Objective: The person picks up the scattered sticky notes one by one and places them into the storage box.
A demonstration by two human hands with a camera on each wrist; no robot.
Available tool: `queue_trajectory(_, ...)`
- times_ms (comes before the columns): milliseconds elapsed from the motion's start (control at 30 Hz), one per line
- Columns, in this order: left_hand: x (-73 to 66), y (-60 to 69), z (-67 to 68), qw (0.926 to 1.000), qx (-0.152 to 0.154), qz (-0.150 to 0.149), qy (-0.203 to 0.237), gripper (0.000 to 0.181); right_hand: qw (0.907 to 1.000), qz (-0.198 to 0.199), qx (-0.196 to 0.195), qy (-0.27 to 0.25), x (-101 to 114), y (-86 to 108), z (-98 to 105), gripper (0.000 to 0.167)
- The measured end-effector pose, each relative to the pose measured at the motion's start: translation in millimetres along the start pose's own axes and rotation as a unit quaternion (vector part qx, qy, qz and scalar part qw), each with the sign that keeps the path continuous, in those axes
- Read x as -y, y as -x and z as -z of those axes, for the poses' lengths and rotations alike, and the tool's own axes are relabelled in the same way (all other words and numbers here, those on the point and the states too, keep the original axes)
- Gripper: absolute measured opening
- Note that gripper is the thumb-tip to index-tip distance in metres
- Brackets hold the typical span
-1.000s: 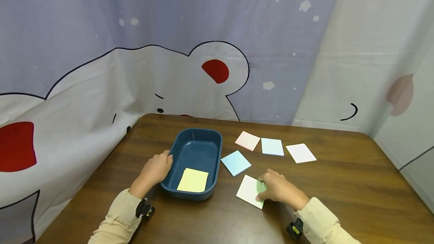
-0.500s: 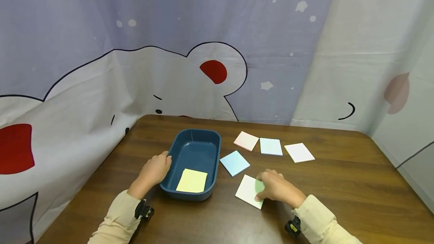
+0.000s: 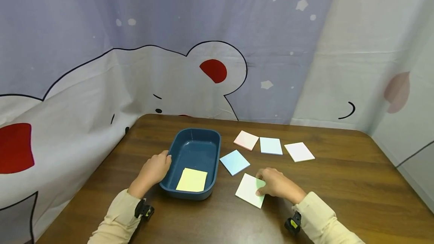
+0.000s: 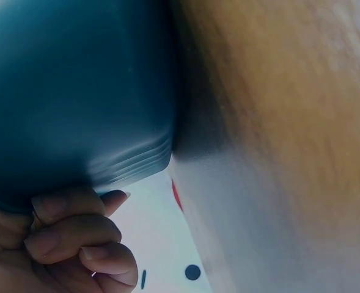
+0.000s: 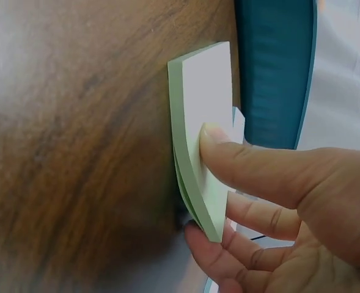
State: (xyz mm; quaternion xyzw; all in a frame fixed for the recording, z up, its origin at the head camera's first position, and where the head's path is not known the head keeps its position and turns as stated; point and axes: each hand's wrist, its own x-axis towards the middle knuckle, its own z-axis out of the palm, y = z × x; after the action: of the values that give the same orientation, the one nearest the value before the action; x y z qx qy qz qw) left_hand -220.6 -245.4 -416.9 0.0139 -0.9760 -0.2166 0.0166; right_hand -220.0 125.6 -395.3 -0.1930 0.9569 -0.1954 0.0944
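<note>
My left hand (image 3: 156, 168) grips the left rim of a dark blue plastic bin (image 3: 217, 153); in the left wrist view its fingers (image 4: 76, 235) are curled at the rim. A yellow sticky note pad (image 3: 192, 180) lies inside the bin at the near end. To the right of the bin, my right hand (image 3: 278, 185) pinches the right edge of a pale green sticky note pad (image 3: 246, 189). In the right wrist view the thumb is on top of this green pad (image 5: 207, 91), fingers are underneath, and the pinched end bends up from the table.
Beyond the right hand lie a light blue pad (image 3: 234, 162), a pink pad (image 3: 246, 140), a pale blue pad (image 3: 271, 146) and a whitish pad (image 3: 299, 152) on the wooden table (image 3: 352, 183). A printed curtain (image 3: 271, 48) hangs behind the table.
My right hand has shifted very slightly at the green pad's edge, while the pad stays in nearly the same place. The left hand and the bin keep their positions.
</note>
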Motion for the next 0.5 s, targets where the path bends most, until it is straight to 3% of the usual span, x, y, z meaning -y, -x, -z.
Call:
queue_trajectory(200,1.0,1.3,-1.0,1.0000,0.007,0.005,0.000,0.046,0.9993,0.012,0.006,-0.035,0.6,0.8,1.0,0.030)
queue_trajectory(500,-0.2,-0.7,0.3,1.0000,-0.008,-0.004,0.003,0.045,0.9977,0.036,-0.002,-0.056,-2.9,-2.3,7.6,0.016)
